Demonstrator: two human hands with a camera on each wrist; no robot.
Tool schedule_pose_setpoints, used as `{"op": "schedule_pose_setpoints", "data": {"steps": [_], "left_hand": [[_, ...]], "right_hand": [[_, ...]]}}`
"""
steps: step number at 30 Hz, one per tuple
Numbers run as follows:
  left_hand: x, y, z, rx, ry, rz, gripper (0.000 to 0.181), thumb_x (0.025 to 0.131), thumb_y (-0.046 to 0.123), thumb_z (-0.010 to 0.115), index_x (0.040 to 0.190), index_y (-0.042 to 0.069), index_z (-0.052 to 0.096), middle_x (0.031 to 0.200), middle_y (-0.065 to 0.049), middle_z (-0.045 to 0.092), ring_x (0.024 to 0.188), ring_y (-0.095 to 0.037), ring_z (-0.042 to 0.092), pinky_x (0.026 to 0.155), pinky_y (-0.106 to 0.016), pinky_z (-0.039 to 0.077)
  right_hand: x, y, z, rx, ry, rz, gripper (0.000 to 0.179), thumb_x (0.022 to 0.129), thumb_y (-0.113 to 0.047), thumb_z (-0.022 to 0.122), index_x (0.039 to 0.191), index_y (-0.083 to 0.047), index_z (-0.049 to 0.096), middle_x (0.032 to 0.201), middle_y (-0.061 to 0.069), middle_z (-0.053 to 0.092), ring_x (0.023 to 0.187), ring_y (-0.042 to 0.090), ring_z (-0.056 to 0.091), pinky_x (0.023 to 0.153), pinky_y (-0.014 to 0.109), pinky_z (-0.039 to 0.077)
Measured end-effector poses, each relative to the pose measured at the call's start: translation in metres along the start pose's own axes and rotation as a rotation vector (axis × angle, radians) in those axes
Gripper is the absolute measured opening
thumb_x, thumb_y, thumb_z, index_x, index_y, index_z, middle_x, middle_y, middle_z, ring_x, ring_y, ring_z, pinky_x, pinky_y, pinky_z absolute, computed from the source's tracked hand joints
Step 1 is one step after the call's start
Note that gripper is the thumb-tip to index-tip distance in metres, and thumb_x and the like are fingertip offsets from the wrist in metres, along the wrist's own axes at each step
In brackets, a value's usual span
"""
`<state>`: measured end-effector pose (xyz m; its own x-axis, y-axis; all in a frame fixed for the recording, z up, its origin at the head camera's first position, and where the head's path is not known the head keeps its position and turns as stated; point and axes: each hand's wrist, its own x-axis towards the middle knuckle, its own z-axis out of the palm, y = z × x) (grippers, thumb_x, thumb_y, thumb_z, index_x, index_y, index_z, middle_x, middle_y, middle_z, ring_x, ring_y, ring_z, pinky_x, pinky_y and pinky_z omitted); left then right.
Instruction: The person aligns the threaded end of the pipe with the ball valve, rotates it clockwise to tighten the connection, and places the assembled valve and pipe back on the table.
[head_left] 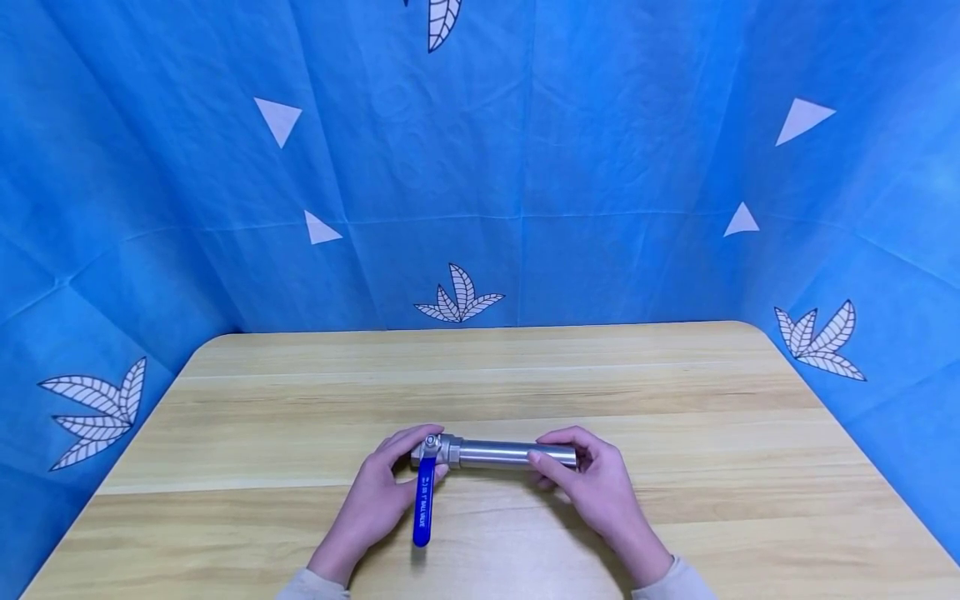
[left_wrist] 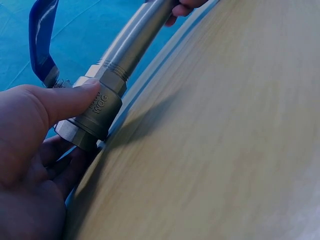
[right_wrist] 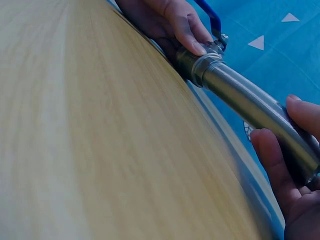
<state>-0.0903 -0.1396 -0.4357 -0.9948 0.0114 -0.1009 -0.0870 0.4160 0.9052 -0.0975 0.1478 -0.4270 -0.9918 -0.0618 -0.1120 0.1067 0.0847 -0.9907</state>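
Note:
A steel ball valve (head_left: 453,451) with a blue lever handle (head_left: 423,508) sits on the end of a smooth steel pipe (head_left: 495,453), the two lying in one line. My left hand (head_left: 377,493) grips the valve body, thumb across its lettered side in the left wrist view. A few threads (left_wrist: 116,69) show where the pipe enters the valve. At the pipe's other end, my right hand (head_left: 600,482) holds it between thumb and fingers. The lever points toward me, square to the pipe. A shadow (left_wrist: 145,122) falls on the table beneath the valve.
The wood-grain table (head_left: 300,400) has rounded far corners. Blue cloth (head_left: 622,167) with white leaf and triangle prints hangs behind it and along both sides.

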Motion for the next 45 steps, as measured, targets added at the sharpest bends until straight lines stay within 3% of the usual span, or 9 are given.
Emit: {"op": "schedule_pose_setpoints", "data": {"steps": [8, 24, 34, 38, 45], "left_hand": [[-0.0001, 0.0005, 0.0002, -0.002, 0.003, -0.003, 0.054, 0.093, 0.022, 0.085, 0.142, 0.04, 0.069, 0.153, 0.005, 0.063, 0.153, -0.032, 0.049, 0.126, -0.059, 0.041], [0.0004, -0.0017, 0.0009, 0.015, 0.012, 0.013, 0.054, 0.093, 0.021, 0.086, 0.142, 0.038, 0.069, 0.153, 0.004, 0.063, 0.152, -0.031, 0.051, 0.126, -0.057, 0.042], [0.0009, -0.0019, -0.0005, 0.01, 0.006, 0.016, 0.053, 0.094, 0.022, 0.085, 0.141, 0.039, 0.07, 0.153, 0.004, 0.063, 0.152, -0.032, 0.051, 0.126, -0.057, 0.043], [0.0008, -0.0019, -0.0005, 0.019, 0.008, 0.014, 0.053, 0.094, 0.021, 0.085, 0.141, 0.039, 0.069, 0.154, 0.004, 0.063, 0.151, -0.032, 0.052, 0.126, -0.058, 0.043], [0.0013, -0.002, 0.0006, 0.028, 0.007, 0.009, 0.052, 0.096, 0.023, 0.082, 0.144, 0.039, 0.067, 0.155, 0.002, 0.062, 0.152, -0.034, 0.052, 0.126, -0.059, 0.042]], "right_hand": [[0.0019, 0.002, 0.0, 0.01, -0.016, 0.008, 0.029, 0.091, -0.013, 0.086, 0.114, 0.001, 0.074, 0.09, 0.019, 0.079, 0.073, 0.024, 0.079, 0.071, 0.035, 0.069], [0.0027, 0.0049, -0.0025, 0.01, -0.077, 0.002, 0.034, 0.097, -0.017, 0.081, 0.12, 0.005, 0.07, 0.1, 0.018, 0.077, 0.078, 0.023, 0.08, 0.076, 0.037, 0.069], [0.0029, 0.0058, -0.0014, -0.016, -0.079, 0.04, 0.034, 0.102, -0.021, 0.075, 0.123, 0.005, 0.069, 0.1, 0.021, 0.078, 0.074, 0.025, 0.08, 0.075, 0.037, 0.069], [0.0021, 0.0053, -0.0019, -0.03, -0.112, 0.012, 0.037, 0.099, -0.019, 0.079, 0.126, 0.005, 0.068, 0.104, 0.021, 0.077, 0.08, 0.024, 0.08, 0.077, 0.036, 0.069], [-0.0008, 0.005, -0.0048, -0.058, -0.12, -0.101, 0.057, 0.082, -0.004, 0.091, 0.134, -0.003, 0.067, 0.117, 0.016, 0.071, 0.098, 0.015, 0.073, 0.084, 0.024, 0.064]]}}
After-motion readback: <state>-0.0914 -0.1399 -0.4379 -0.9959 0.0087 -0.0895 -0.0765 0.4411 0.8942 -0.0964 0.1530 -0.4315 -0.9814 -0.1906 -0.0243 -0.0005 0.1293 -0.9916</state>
